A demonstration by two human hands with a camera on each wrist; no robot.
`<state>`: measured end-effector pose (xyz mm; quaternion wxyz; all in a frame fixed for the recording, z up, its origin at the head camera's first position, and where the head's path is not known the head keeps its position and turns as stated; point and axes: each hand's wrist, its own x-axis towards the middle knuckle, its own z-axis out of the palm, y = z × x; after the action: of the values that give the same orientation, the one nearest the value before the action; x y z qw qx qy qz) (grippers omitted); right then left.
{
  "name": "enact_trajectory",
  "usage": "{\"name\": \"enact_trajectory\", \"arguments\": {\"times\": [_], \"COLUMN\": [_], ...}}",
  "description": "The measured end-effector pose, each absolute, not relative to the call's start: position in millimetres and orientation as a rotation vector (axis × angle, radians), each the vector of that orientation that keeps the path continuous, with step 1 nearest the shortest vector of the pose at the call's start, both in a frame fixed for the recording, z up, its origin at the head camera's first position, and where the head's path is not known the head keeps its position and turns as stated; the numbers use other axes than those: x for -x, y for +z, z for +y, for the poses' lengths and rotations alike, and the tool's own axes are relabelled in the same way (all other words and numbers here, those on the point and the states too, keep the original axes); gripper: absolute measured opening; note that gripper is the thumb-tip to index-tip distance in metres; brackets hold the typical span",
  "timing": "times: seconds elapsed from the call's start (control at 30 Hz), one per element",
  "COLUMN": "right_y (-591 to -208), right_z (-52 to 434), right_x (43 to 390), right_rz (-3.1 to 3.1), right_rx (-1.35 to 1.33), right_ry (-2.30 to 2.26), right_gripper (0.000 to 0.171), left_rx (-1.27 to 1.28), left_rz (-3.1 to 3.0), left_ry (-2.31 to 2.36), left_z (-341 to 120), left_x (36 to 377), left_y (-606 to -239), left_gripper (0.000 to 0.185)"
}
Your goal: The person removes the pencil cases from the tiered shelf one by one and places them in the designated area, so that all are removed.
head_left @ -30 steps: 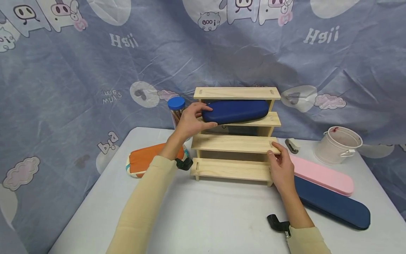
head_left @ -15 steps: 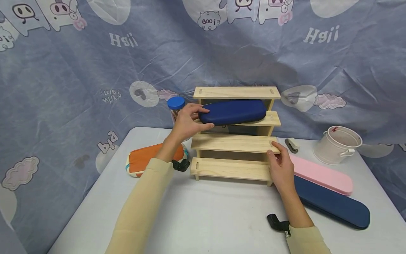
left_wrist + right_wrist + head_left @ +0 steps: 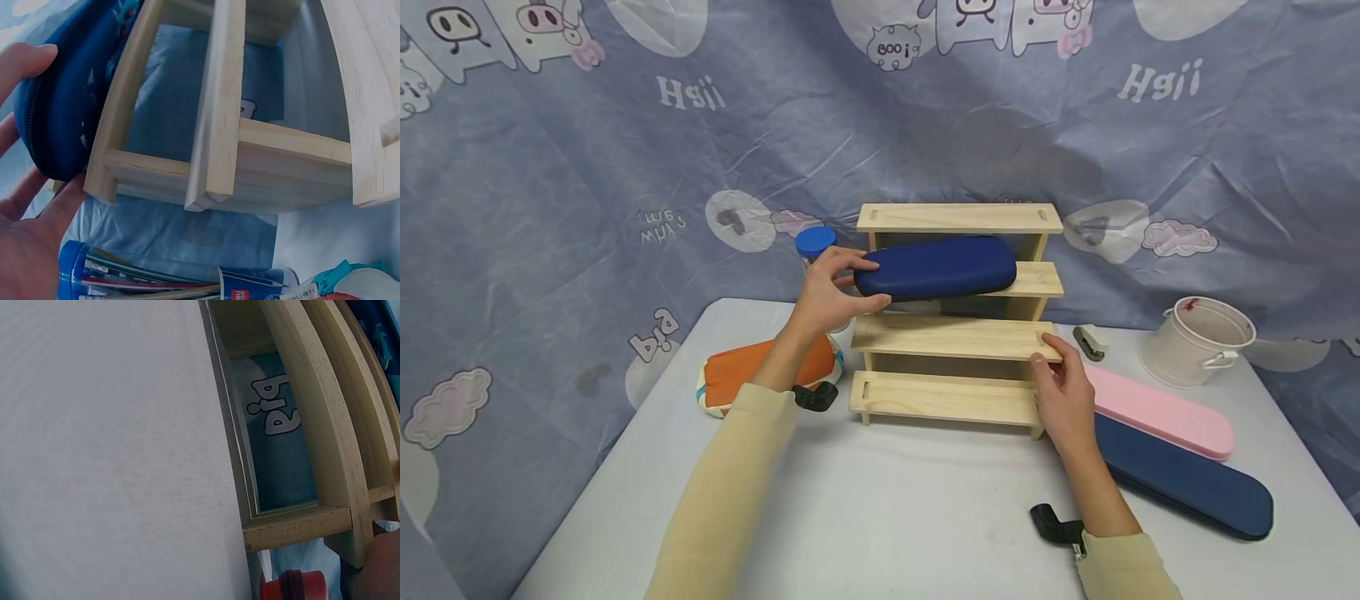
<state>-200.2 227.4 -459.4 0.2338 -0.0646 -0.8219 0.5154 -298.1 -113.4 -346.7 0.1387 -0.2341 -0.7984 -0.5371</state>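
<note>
My left hand grips the left end of a blue zippered pencil case, thumb on one side and fingers on the other. The case lies lengthwise in front of the second board of a tiered wooden rack, its left end past the rack's side. In the left wrist view, the zip and printed figures on the pencil case show beside the wooden boards. My right hand holds the right end of the rack's third board, thumb and fingers at the corner.
Left of the rack are an orange pouch and a blue-lidded jar of pencils. To the right lie a pink case, a navy case, a small stapler and a white bucket. A patterned cloth hangs behind.
My left hand has drawn the blue pencil case leftward and toward me, partly off the second board. My right hand stays on the rack in the same place.
</note>
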Motion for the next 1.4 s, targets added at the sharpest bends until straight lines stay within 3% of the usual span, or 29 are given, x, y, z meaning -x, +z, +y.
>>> {"name": "enact_trajectory", "arguments": {"times": [1.07,1.4], "right_y": [-459.5,-458.4], "right_z": [228.1,228.4], "right_x": [199.9,198.6], "right_rz": [-2.283,-2.272], "right_rx": [0.165,0.182], "right_ry": [1.433,1.438], "right_gripper": [0.043,0.043], "left_rx": [0.605,0.616], "left_rz": [-2.271,-2.257], "left_ry": [-1.621,-1.671], "left_z": [-162.1,-169.0], "left_x": [265.4,235.2], "left_y": [-360.4,-341.1], "left_gripper": [0.044,0.044]}}
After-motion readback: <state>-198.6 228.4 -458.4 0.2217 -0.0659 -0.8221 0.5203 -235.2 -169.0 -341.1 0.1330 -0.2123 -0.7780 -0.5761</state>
